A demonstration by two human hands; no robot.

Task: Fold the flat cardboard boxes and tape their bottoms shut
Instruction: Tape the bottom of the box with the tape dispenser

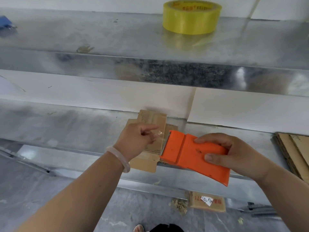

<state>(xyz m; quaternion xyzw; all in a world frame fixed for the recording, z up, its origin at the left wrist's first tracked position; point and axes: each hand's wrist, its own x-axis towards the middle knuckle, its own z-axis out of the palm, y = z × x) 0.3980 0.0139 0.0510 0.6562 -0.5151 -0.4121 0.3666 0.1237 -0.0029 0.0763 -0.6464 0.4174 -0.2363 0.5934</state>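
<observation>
A small brown cardboard box lies on the metal bench at the middle, its flaps spread out. My right hand grips an orange tape dispenser whose blade end points left over the box. My left hand pinches the clear tape end drawn out from the dispenser, just above the box. A pale bangle sits on my left wrist. Part of the box is hidden under my left hand and the dispenser.
A yellow tape roll stands on the upper metal shelf. Flat cardboard sheets are stacked at the right edge of the bench. A taped cardboard piece and scraps lie on the floor below. A blue object sits far left.
</observation>
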